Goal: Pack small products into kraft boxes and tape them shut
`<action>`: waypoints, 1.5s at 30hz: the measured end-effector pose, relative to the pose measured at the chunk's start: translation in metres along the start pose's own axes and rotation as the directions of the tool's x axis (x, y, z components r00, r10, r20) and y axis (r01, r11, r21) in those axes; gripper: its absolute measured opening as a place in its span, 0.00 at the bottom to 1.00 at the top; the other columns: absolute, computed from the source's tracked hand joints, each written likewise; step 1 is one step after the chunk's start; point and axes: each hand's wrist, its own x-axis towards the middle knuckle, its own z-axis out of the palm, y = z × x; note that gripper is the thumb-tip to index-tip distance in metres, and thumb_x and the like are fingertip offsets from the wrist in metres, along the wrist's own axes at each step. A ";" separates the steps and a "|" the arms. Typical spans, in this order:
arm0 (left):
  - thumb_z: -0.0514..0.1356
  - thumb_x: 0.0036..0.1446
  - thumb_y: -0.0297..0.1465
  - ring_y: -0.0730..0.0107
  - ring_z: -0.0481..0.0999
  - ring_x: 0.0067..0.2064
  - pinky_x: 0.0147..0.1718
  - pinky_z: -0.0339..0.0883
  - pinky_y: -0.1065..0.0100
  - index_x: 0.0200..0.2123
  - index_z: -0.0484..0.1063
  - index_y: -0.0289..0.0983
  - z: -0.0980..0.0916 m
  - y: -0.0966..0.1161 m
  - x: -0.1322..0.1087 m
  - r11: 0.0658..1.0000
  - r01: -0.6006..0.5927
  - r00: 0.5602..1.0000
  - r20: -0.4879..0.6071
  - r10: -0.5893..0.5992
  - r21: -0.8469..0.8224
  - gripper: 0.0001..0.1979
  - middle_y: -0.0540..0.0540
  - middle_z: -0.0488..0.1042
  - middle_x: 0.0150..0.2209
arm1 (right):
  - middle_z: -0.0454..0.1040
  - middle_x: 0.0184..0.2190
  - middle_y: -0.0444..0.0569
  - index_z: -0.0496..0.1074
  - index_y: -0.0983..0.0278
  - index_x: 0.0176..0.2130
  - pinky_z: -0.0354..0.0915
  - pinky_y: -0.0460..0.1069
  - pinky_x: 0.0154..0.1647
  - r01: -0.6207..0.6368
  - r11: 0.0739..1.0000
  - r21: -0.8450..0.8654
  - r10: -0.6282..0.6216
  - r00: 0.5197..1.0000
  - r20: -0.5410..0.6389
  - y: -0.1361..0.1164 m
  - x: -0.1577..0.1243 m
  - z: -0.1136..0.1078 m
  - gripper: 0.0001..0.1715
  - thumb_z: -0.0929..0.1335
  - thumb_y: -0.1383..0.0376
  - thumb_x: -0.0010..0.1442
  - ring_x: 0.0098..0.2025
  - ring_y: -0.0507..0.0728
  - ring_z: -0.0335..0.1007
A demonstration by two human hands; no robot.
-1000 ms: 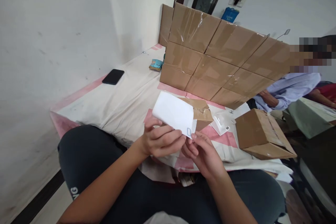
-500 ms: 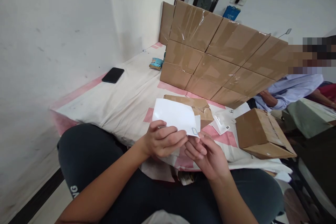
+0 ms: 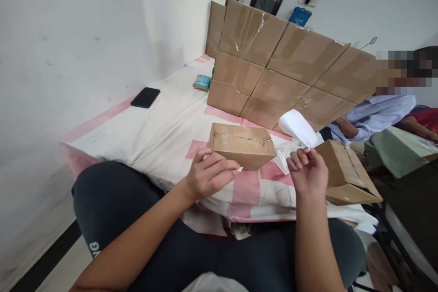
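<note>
Your right hand [image 3: 308, 172] pinches the curled white sheet [image 3: 297, 127]; your left hand [image 3: 208, 175] seems to pinch a small strip [image 3: 238, 170] beside the box [image 3: 241, 145]. Next, free that left grip.

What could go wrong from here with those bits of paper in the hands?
The right hand pinches the curled white sheet only by one edge, so it might slip or crease. The left hand holds a tiny white piece at its fingertips, close to the small cardboard box; it looks easy to drop and could be lost on the pale cloth.
</note>
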 end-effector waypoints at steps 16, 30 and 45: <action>0.57 0.65 0.29 0.73 0.78 0.33 0.44 0.62 0.62 0.40 0.73 0.39 0.003 0.010 0.004 0.874 0.333 0.910 0.363 -0.199 -0.355 0.04 0.48 0.84 0.39 | 0.76 0.28 0.46 0.78 0.59 0.48 0.64 0.50 0.28 0.703 0.390 -0.595 -0.333 0.710 0.620 0.056 -0.059 0.033 0.18 0.72 0.67 0.56 0.26 0.54 0.68; 0.66 0.57 0.36 0.51 0.73 0.53 0.55 0.59 0.50 0.59 0.65 0.40 0.015 -0.009 -0.017 0.932 0.343 0.917 0.173 -0.360 0.119 0.27 0.38 0.77 0.54 | 0.79 0.28 0.47 0.76 0.63 0.37 0.67 0.46 0.30 0.763 0.204 -0.614 -0.496 0.621 0.607 0.052 -0.052 0.025 0.07 0.67 0.72 0.63 0.26 0.52 0.72; 0.62 0.57 0.47 0.58 0.73 0.57 0.53 0.68 0.62 0.56 0.71 0.42 0.029 -0.111 -0.060 0.112 0.808 0.362 0.337 -0.869 -0.579 0.26 0.42 0.74 0.56 | 0.78 0.32 0.48 0.80 0.65 0.33 0.57 0.45 0.32 0.505 0.384 -0.773 0.328 0.708 0.625 0.029 -0.015 -0.022 0.09 0.70 0.64 0.61 0.30 0.51 0.69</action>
